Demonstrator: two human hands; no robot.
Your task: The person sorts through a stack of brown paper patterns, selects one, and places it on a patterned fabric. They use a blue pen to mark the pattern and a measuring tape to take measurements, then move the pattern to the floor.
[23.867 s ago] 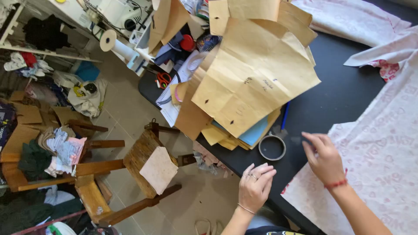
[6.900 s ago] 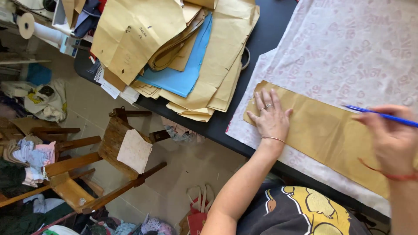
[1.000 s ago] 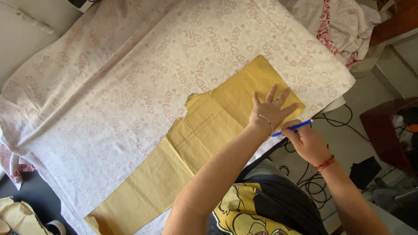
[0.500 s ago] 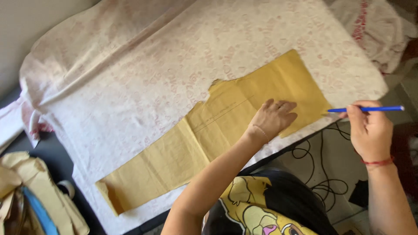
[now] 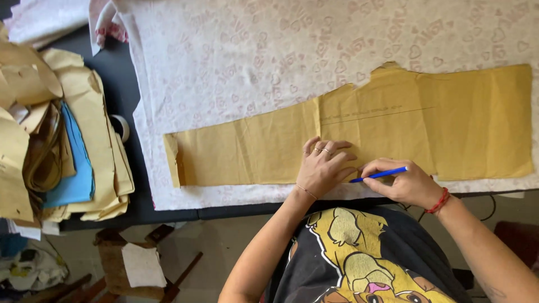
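Both hands have come together at the near edge of the paper pattern since half a second ago, when the right hand held the pen off the table.

The left hand (image 5: pixel 324 168) lies flat, fingers spread, pressing the pattern (image 5: pixel 359 132) onto the printed fabric (image 5: pixel 269 62) near the table's (image 5: pixel 120 78) near edge. The right hand (image 5: pixel 403 182), just beside it, has its fingers closed around a blue pen (image 5: pixel 379 174), tip at the pattern's lower edge, close to the left fingertips. A stack of paper pieces (image 5: pixel 62 151) lies at the table's left end.
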